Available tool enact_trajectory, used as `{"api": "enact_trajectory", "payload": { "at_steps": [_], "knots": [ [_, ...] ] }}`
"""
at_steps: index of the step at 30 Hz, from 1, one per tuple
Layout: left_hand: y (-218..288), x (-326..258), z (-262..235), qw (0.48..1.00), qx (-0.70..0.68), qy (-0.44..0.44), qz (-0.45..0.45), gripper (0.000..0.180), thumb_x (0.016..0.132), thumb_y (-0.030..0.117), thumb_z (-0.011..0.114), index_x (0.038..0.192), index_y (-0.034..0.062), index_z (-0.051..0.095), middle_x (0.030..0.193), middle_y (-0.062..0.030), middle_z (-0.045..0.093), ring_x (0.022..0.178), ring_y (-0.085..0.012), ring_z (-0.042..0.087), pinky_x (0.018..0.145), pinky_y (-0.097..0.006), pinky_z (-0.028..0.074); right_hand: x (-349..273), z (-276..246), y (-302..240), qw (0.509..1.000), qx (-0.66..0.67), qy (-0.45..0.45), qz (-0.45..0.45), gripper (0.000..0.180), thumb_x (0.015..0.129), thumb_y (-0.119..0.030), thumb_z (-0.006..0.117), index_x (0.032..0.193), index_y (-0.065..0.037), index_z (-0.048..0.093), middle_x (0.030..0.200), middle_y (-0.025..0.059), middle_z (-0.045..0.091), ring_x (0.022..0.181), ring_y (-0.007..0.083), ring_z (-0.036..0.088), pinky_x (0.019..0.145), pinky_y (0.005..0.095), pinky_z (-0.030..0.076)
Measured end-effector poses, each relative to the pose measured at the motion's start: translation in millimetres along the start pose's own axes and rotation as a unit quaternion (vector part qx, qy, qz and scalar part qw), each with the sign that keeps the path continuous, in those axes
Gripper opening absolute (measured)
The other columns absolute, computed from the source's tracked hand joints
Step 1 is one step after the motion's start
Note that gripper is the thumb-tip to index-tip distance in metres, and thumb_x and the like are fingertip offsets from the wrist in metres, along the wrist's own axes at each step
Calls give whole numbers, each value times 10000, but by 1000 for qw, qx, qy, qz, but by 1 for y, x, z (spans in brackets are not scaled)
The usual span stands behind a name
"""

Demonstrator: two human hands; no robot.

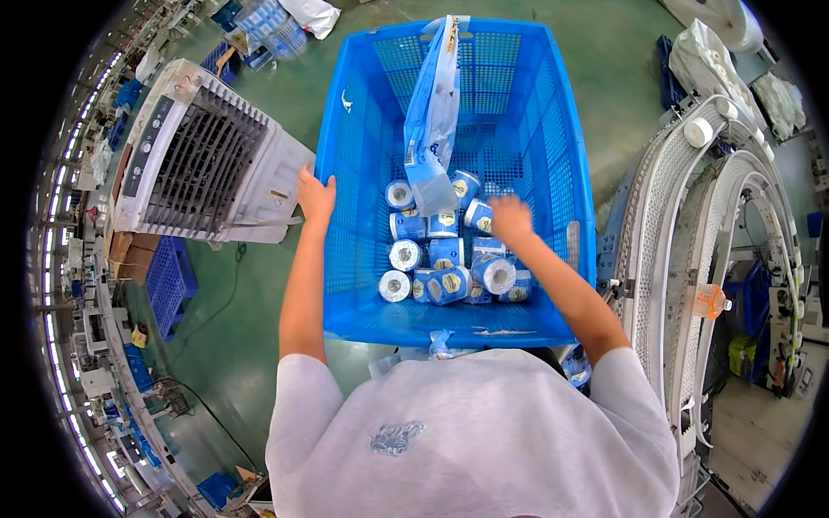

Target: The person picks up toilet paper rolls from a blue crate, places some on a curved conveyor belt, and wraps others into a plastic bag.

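A big blue mesh crate (553,173) stands in front of me, with several blue-wrapped paper rolls (445,281) piled at its bottom. My left hand (316,195) rests on the crate's left rim, fingers spread. My right hand (511,217) reaches down inside the crate, just above the rolls; I cannot tell whether it holds one. A long blue and white plastic bag (434,121) hangs over the crate's far wall and droops toward the rolls.
A white air cooler (194,155) stands to the left of the crate on the green floor. A curved white conveyor (673,224) runs along the right. Blue crates (168,281) and bagged goods (708,60) lie around.
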State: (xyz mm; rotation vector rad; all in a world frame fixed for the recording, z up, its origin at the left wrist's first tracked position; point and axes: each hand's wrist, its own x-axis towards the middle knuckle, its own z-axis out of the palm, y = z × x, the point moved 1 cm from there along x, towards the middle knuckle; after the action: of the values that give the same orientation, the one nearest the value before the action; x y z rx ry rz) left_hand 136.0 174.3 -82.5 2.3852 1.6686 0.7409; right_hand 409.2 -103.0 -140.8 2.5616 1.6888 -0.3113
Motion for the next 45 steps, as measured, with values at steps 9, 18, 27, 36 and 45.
{"api": "enact_trajectory", "payload": {
  "at_steps": [9,18,27,36,45],
  "knots": [
    [20,-116,-70,966,-193,-111,128,326,760,73,596,1072,43,505,1246,-179,434,1190,-339,370,994,-418,285,-22,186,6,953,-27,-249,-170,597,675,-179,667,1239,-264,490,1095,126,588,1041,295,559,785,430,470],
    [55,-153,-26,780,-499,-374,-56,596,890,365,516,1331,51,268,1284,-127,396,1159,-255,427,887,-337,408,15,-18,-4,659,688,-297,-69,558,695,-88,585,1242,-160,499,1053,75,605,939,196,590,778,307,475],
    [157,-161,-88,472,-657,-572,-136,643,866,272,558,1375,102,205,1295,-90,402,1146,-214,469,837,-384,488,-75,-71,-19,536,830,-154,24,373,796,-34,498,1168,-62,508,1063,73,574,966,149,555,805,272,451],
    [173,-192,-67,677,-596,-425,-71,623,743,-49,481,1329,90,322,1195,-79,495,1070,-179,521,864,-300,455,-155,-146,-3,747,601,281,49,338,785,-55,534,1123,-49,504,1064,100,539,940,177,514,794,296,433],
    [217,-215,-79,800,-528,-278,61,517,808,60,581,1248,27,312,1172,-177,480,1067,-242,507,885,-337,418,-181,-157,-65,901,229,368,28,569,667,-129,663,1191,-64,451,1254,242,403,1154,463,397,909,458,411]
  ]
}}
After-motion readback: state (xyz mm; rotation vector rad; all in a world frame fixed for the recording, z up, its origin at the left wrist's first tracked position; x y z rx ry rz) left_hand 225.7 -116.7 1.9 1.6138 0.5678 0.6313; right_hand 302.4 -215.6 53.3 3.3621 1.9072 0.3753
